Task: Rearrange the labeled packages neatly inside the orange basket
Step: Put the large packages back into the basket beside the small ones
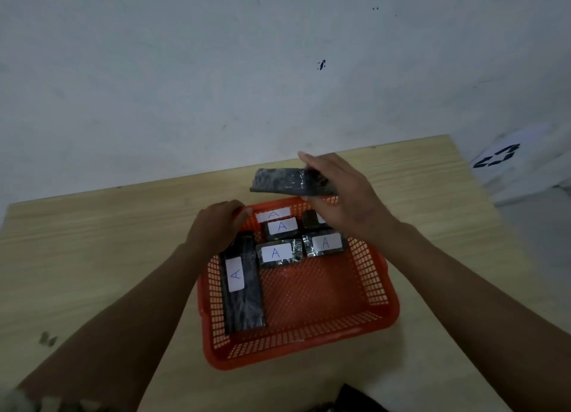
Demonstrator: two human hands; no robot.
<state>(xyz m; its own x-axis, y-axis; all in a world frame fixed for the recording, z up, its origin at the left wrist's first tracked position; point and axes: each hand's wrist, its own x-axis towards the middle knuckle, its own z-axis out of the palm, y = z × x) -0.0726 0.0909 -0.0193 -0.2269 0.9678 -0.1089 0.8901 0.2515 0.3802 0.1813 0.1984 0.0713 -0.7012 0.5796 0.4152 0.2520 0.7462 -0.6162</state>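
Right hand (343, 195): pinching a dark package (287, 181), holding it above the basket's far rim.
Left hand (216, 223): gripping the orange basket (309, 343) at its far-left corner.

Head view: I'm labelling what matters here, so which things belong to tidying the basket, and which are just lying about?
Part of the job:
- orange basket
- long package marked A, along its left wall
- short A packages at its far end
- dark package held above it by the right hand
- left hand on the far rim

Lying about:
- white sheet with black marks
- dark object at the bottom edge
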